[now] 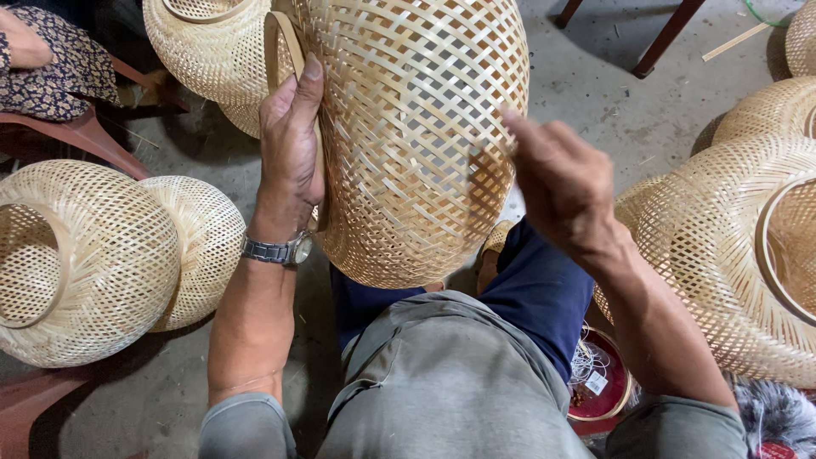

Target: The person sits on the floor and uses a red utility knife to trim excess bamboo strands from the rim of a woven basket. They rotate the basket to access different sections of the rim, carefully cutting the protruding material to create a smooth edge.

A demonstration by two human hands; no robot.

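Surface: bare grey concrete floor (595, 93), dusty, with scraps. Dark chair legs at top centre-right, cut off by the frame.

Count, left to right: two finished woven bamboo shades (93, 255) lie together at left; one more shade (208, 51) at top left behind the wrist; one woven bamboo shade in hand (416, 136) at centre, resting over the person's lap; at least three shades (722, 246) stacked at right, all cropped by the edge. Exact total at right cannot be settled.

Left hand (291, 140): fingers extended, palm flat against the left side of the central shade by its wooden rim ring, steadying it. Wristwatch (276, 249) on that wrist.

Right hand (557, 178): fingers pinched together at the shade's right wall; blurred, so whether it holds a strip cannot be told.

Another person's patterned sleeve (59, 59) at top left, mostly cut off. Red round tray (599, 387) at lower right, partly hidden by the knee.
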